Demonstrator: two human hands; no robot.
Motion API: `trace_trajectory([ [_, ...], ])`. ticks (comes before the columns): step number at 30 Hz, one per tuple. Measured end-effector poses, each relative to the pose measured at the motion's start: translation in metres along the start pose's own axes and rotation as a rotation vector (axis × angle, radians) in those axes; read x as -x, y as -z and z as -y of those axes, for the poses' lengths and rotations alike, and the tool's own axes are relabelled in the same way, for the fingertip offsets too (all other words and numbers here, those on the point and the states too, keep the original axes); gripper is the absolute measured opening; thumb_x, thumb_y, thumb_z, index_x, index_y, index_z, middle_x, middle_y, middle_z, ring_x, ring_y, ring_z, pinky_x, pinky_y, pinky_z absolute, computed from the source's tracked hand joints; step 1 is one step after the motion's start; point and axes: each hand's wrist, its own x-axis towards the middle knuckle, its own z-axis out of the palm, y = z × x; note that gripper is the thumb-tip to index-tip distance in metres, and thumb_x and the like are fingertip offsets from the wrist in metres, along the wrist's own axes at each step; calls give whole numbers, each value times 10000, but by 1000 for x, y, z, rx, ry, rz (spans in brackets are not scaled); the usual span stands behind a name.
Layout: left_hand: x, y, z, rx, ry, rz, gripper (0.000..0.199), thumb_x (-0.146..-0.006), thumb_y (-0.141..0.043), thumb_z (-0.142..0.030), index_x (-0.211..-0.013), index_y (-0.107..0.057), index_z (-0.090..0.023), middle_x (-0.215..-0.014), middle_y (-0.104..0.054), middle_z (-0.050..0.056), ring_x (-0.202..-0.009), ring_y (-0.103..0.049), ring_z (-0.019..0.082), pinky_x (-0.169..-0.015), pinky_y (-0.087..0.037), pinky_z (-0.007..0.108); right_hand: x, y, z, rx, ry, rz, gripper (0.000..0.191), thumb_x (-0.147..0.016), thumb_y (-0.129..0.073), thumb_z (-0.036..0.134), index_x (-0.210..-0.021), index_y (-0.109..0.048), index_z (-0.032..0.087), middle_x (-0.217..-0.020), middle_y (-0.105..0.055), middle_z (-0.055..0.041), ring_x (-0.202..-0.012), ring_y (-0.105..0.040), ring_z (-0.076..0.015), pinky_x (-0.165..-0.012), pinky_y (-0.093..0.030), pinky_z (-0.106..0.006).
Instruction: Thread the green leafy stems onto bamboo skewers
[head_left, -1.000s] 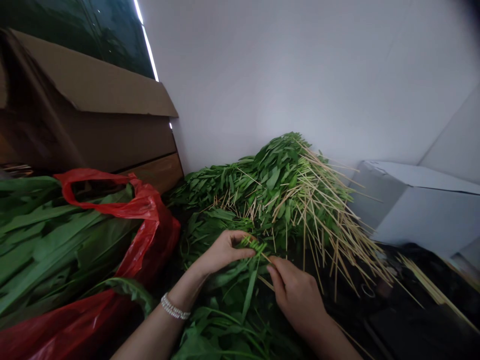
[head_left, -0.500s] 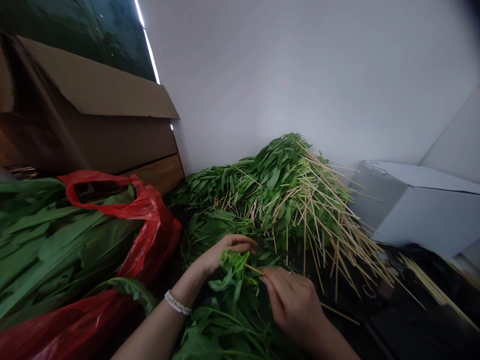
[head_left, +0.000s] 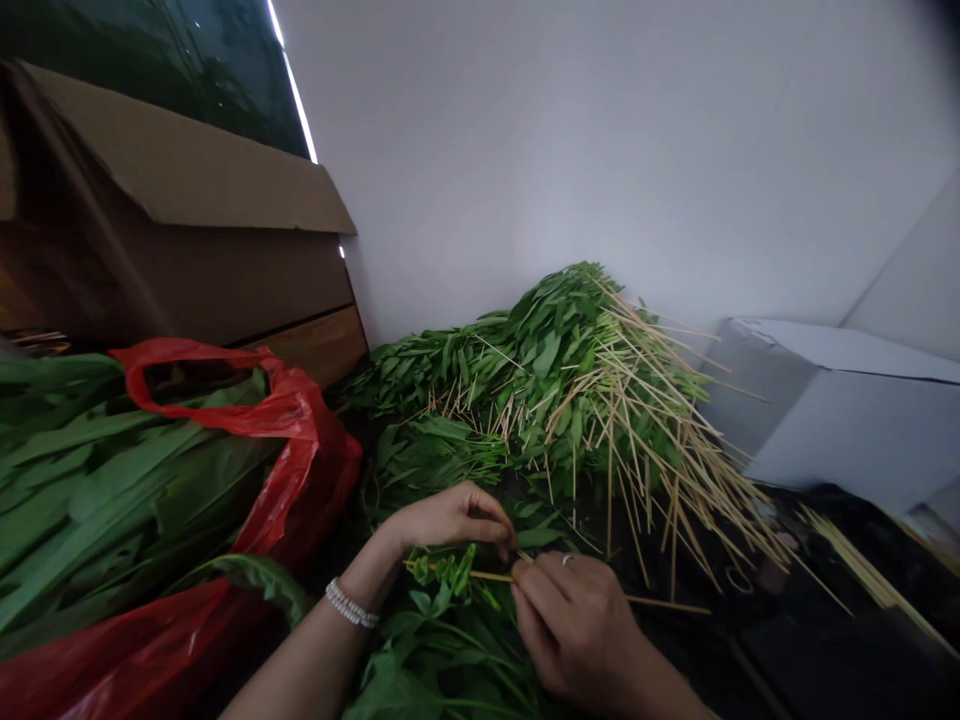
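My right hand (head_left: 581, 620), a ring on one finger, is closed around a thin wooden skewer (head_left: 491, 576). The skewer lies nearly level, its pale rear end sticking out past the hand to the right. Folded leafy greens (head_left: 448, 577) are threaded near its left tip. Above the skewer my left hand (head_left: 461, 517), with a beaded bracelet at the wrist, curls its fingers together close to the right fingertips; what they pinch, if anything, is hidden. Loose green leaves (head_left: 450, 655) lie below both hands.
Beyond the hands rises a pile of skewered greens (head_left: 555, 340), its bare sticks (head_left: 675, 450) pointing right. A red plastic bag (head_left: 315, 440) full of long leaves stands left, before a cardboard box (head_left: 225, 270). At right are a white box (head_left: 855, 420) and loose skewers (head_left: 862, 565).
The skewer has swung from slanting to nearly level, its greens moving down and left. My left hand has come over it, fingers curling toward my right fingertips.
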Motion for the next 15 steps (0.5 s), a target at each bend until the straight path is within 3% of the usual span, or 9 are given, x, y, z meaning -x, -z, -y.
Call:
trace_trajectory([
  [6,0,-3,1,44,34,-17,384,-771,-655,-477,-981,-715,-161,-843,-738,67,-736,-645,151,-689,-479,238,2,-4,3,-23,-53,255,190,-825,-552,293,-973,-550,173,-735,-624,-20,-642,-580,-167,-568,-355,-271],
  [9,0,-4,0,38,28,-16,373,-772,-655,-473,-986,-714,-172,-832,-738,67,-730,-642,147,-672,-470,232,4,-10,1,43,-31,288,17,-839,-531,199,-848,-545,195,-702,-618,-5,-598,-561,-151,-544,-324,-269],
  [12,2,-5,-3,41,49,14,367,-763,-663,-476,-981,-718,-185,-812,-736,51,-708,-638,143,-660,-470,230,7,-15,-3,96,-2,275,140,-825,-473,76,-801,-542,196,-696,-615,-8,-582,-542,-145,-533,-292,-282],
  [15,4,-6,-5,51,73,46,357,-705,-726,-448,-956,-727,-195,-834,-730,34,-725,-633,148,-681,-475,238,7,-16,-6,99,-12,282,163,-809,-459,58,-779,-539,196,-690,-607,-12,-578,-528,-145,-527,-268,-291],
])
